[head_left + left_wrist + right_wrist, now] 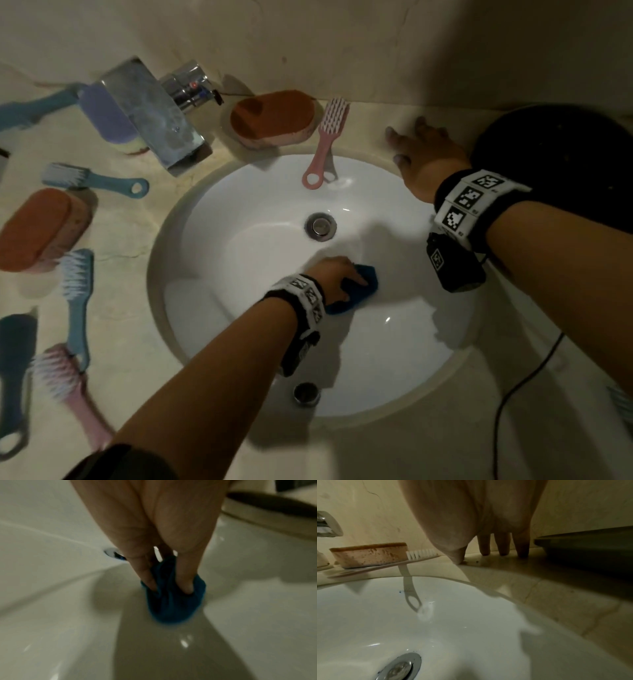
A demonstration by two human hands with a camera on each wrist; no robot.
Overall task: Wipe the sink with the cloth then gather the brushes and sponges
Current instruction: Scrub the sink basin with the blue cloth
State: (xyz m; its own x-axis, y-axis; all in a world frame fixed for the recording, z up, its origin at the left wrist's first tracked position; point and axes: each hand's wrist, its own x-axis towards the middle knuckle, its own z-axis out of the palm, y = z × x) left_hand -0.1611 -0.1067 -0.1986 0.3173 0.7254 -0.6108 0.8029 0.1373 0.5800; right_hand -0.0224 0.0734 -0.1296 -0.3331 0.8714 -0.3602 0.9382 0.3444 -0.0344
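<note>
The left hand (334, 277) pinches a bunched dark-blue cloth (359, 287) between thumb and fingers, pressing it on the round white porcelain sink (239, 260) just below the metal drain (320, 228). The right hand (423, 154) rests fingers straight and spread on the beige stone counter (376, 113) above the drain.

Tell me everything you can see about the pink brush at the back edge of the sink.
The pink brush looks like plastic, with white bristles at its head and a long flat handle ending in an oval hanging loop. It lies across the counter behind the sink, bristles up; the head sits beside the orange sponge, while the loop end juts out over the basin. No hand touches it. Its handle reflects in the white basin.
</note>
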